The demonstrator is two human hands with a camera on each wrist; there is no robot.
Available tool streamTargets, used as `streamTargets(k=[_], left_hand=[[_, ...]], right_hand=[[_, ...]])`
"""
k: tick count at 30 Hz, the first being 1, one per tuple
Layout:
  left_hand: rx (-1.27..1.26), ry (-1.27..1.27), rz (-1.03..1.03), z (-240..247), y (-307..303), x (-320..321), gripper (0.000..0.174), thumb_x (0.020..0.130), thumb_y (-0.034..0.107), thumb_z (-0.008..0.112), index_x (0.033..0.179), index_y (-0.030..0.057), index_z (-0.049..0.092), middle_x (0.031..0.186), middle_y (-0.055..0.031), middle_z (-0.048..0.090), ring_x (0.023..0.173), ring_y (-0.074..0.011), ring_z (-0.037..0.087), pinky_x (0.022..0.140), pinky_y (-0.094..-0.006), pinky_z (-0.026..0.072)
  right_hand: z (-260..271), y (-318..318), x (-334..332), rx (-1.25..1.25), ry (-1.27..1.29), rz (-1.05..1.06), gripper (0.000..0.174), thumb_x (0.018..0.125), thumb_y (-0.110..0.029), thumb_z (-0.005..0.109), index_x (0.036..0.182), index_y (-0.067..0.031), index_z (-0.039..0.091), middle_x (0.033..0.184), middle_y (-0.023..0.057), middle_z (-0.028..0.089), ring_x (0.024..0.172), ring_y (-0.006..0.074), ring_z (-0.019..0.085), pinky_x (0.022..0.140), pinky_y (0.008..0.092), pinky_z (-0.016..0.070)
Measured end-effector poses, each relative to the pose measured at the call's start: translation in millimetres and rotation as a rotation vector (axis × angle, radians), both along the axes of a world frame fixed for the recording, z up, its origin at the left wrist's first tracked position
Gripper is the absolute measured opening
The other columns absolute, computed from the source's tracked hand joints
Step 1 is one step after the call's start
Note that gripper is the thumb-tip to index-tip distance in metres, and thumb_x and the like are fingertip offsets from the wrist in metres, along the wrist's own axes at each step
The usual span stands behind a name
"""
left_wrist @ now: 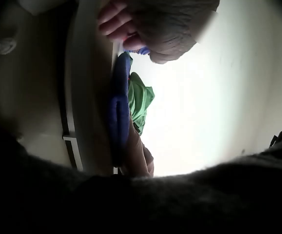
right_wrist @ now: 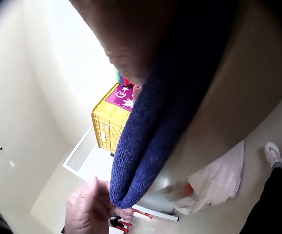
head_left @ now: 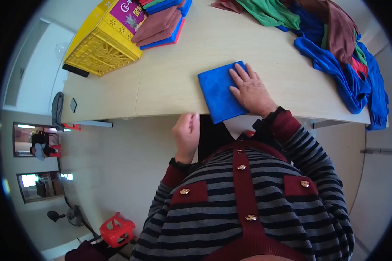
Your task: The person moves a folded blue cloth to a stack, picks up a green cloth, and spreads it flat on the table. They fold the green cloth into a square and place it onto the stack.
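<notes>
A blue folded towel (head_left: 222, 91) lies at the near edge of the table, its front end jutting slightly over. My right hand (head_left: 253, 90) rests flat on its right side with fingers spread. In the right wrist view the thick folded layers of the towel (right_wrist: 141, 156) show side-on below that hand. My left hand (head_left: 187, 134) is in front of the table edge, left of the towel, fingers loosely curled with nothing in them. The left wrist view shows this left hand (left_wrist: 158, 24) above and apart from the towel's edge (left_wrist: 119, 112).
A yellow crate (head_left: 102, 50) stands at the back left, beside a stack of folded towels (head_left: 159, 28). Loose, crumpled cloths (head_left: 335, 39) are heaped at the right. A phone (head_left: 73, 105) lies near the left end. A red stool (head_left: 117, 229) stands on the floor.
</notes>
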State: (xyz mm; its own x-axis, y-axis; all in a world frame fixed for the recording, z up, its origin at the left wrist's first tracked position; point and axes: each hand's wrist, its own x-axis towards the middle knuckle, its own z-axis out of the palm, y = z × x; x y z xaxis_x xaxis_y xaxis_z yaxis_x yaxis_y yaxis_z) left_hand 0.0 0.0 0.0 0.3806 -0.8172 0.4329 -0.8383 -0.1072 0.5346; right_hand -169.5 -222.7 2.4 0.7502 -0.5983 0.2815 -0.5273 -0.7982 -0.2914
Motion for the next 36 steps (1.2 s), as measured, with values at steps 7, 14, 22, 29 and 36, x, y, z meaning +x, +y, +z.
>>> streamTargets(k=[7, 14, 22, 29, 36], left_hand=[[0.036, 1.781, -0.08, -8, 3, -19, 0.041, 0.099, 0.031, 0.064, 0.131, 0.0054, 0.056, 0.124, -0.0092, 0.066, 0.108, -0.0227, 0.065, 0.093, -0.0405, 0.0532], [-0.032, 1.865, -0.049, -19, 11, -23, 0.053, 0.1, 0.03, 0.061, 0.144, 0.0038, 0.045, 0.138, -0.014, 0.057, 0.124, -0.0293, 0.057, 0.107, -0.0482, 0.0451], [-0.018, 1.708, 0.075, 92, -32, 39, 0.051, 0.097, 0.026, 0.066, 0.141, 0.0044, 0.05, 0.138, -0.0131, 0.058, 0.126, -0.0286, 0.057, 0.109, -0.0468, 0.0436], [-0.348, 1.485, -0.001, 185, -177, 160, 0.053, 0.098, 0.029, 0.064, 0.143, 0.0057, 0.047, 0.144, -0.0149, 0.053, 0.132, -0.0342, 0.05, 0.112, -0.0544, 0.0388], [-0.549, 1.729, 0.002, 116, -292, 281, 0.046, 0.102, 0.034, 0.053, 0.137, 0.0037, 0.05, 0.145, -0.0164, 0.051, 0.131, -0.0363, 0.05, 0.111, -0.0553, 0.0406]], right_hand=[[8, 33, -1, -0.023, 0.014, 0.235, 0.06, 0.097, -0.038, 0.053, 0.148, -0.0059, 0.044, 0.155, 0.0176, 0.038, 0.144, 0.0422, 0.03, 0.12, 0.0478, 0.0245], [6, 60, -6, 0.057, -0.11, 0.413, 0.057, 0.097, -0.034, 0.056, 0.144, -0.0036, 0.047, 0.152, 0.019, 0.041, 0.143, 0.0402, 0.033, 0.119, 0.0468, 0.0277], [6, 16, -89, 0.15, -0.263, 0.109, 0.049, 0.094, -0.019, 0.059, 0.137, 0.0014, 0.051, 0.142, 0.0216, 0.05, 0.136, 0.0375, 0.043, 0.115, 0.0456, 0.0328], [5, 13, -109, 0.013, -0.124, -0.076, 0.048, 0.09, -0.019, 0.06, 0.133, 0.0017, 0.054, 0.143, 0.0193, 0.05, 0.138, 0.0358, 0.041, 0.116, 0.0476, 0.0302], [7, 15, -100, 0.032, -0.067, -0.158, 0.053, 0.088, -0.024, 0.061, 0.133, 0.0014, 0.054, 0.145, 0.0186, 0.049, 0.14, 0.035, 0.039, 0.117, 0.0479, 0.0282]])
